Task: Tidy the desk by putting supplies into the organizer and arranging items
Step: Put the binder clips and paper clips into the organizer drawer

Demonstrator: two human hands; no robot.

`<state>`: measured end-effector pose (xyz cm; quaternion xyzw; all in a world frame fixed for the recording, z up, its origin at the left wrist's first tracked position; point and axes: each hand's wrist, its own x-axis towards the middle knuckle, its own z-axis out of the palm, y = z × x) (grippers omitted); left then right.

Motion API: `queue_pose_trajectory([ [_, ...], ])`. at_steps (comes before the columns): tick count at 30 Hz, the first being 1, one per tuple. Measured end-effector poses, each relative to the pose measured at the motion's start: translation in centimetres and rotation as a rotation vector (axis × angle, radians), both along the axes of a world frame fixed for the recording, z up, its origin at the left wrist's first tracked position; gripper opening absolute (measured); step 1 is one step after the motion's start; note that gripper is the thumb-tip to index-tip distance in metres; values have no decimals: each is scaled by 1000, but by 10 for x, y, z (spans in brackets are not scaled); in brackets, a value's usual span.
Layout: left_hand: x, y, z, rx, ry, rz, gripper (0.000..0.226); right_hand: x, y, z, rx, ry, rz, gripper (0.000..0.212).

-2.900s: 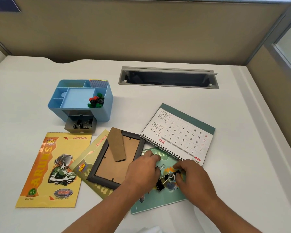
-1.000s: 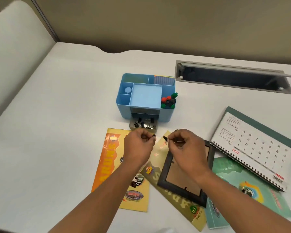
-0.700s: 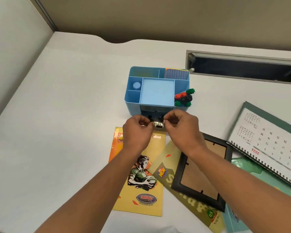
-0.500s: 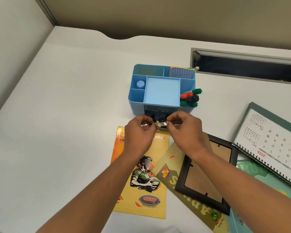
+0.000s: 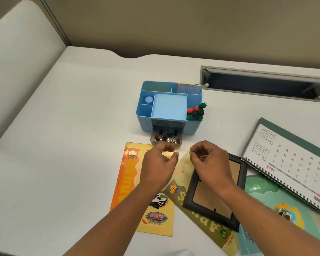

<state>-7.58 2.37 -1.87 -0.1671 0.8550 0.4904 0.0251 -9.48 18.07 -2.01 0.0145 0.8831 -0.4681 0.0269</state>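
Head camera view, looking down on a white desk (image 5: 63, 145). A blue organizer (image 5: 169, 108) stands near the middle, split into several open compartments. Its small drawer (image 5: 165, 139) is pulled out toward the viewer and holds a pile of black binder clips (image 5: 164, 137). A round pale-blue item sits in a left compartment, and a cluster of red, green and black spiky pieces (image 5: 195, 112) rests in the right compartment.

Both bare hands hover just in front of the drawer, close together but apart. The left hand (image 5: 159, 163) is loosely curled, thumb near the forefinger; whether it holds anything cannot be told. The right hand (image 5: 209, 159) pinches something thin and pale between thumb and fingers; what it is cannot be made out.

Under the hands lie two yellow packets (image 5: 129, 174), one overlapping the other. A black picture frame (image 5: 216, 213) lies face down beside them, partly under the right wrist. Further right, a spiral desk calendar (image 5: 288, 167) rests over a green booklet (image 5: 277, 209). A grey cable slot (image 5: 262, 85) opens in the desk behind the organizer.
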Motion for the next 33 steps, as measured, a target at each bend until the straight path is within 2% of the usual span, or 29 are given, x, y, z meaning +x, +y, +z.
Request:
queue_pose_trajectory([
  [3, 14, 15, 2, -3, -20, -64, 20, 16, 16, 0, -22, 9, -25, 15],
  [8, 33, 42, 4, -19, -26, -198, 14, 40, 49, 2, -5, -31, -91, 21],
  [17, 47, 103, 0, -48, -18, -367, 23, 60, 129, 12, 106, -76, -184, 19],
  [26, 50, 146, -7, -84, -66, -549, 20, 77, 179, 6, 260, -192, -208, 31],
  [33, 56, 165, -14, -119, -48, -636, 31, 91, 190, -1, 470, -257, -94, 55],
])
